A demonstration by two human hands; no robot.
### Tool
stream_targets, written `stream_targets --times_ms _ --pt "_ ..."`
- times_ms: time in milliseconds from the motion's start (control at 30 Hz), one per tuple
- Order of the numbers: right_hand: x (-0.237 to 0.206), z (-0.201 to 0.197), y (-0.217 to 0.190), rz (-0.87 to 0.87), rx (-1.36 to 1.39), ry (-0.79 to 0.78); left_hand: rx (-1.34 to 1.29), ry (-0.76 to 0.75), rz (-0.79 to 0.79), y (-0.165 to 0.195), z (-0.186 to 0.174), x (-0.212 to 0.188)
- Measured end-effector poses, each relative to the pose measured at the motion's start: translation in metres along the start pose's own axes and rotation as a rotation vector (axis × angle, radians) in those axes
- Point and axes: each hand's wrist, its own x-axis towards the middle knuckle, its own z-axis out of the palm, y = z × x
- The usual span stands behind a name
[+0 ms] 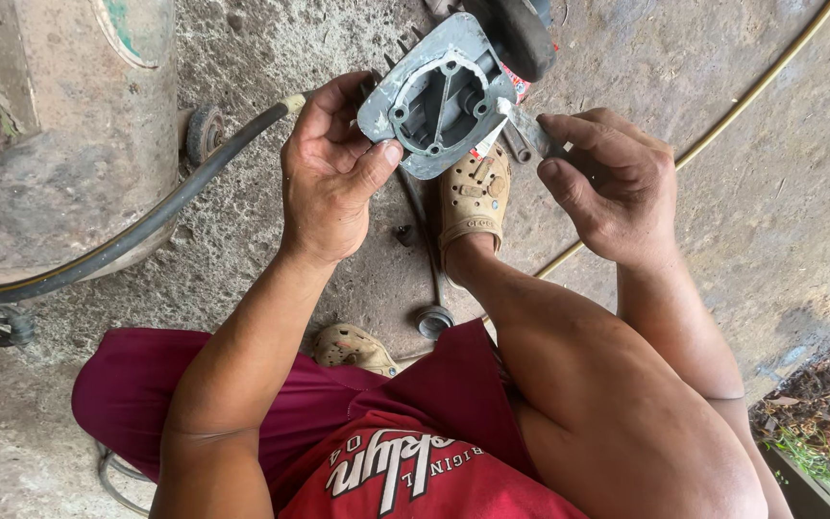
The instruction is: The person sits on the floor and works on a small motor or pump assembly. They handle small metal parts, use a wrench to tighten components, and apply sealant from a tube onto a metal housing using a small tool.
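My left hand grips a grey cast-metal engine part by its lower left edge, thumb pressed on its flange. The part has an open cavity with bolt holes and a black piece at its top right. My right hand pinches a small flat metal tool whose tip rests on the right rim of the part. Both hands are held above my knees and a tan clog on my foot.
A large dirty tank with a small wheel stands at left, a black hose running from it. A yellow hose crosses the concrete floor at right. A long wrench and a small bolt lie by my foot. Plants grow at lower right.
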Motion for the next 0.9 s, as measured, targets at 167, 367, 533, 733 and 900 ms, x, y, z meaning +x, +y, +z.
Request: stream_targets --times_ms 167,367,533,733,900 --pt "-0.002 0.002 -0.007 -0.013 -0.002 -0.042 -0.035 0.013 0.023 0.003 0.001 -0.003" --pt "0.000 0.008 -0.010 -0.045 -0.051 -0.073 -0.134 0.066 0.003 0.008 0.003 -0.002" --pt "0.003 0.010 -0.010 -0.041 -0.032 -0.079 -0.082 0.040 0.043 0.009 0.002 -0.002" --pt "0.001 0.013 -0.012 -0.010 -0.059 -0.037 -0.043 0.045 0.063 0.006 0.002 -0.005" --pt "0.001 0.013 -0.016 -0.021 -0.150 -0.006 -0.036 0.043 0.060 0.006 0.003 -0.006"
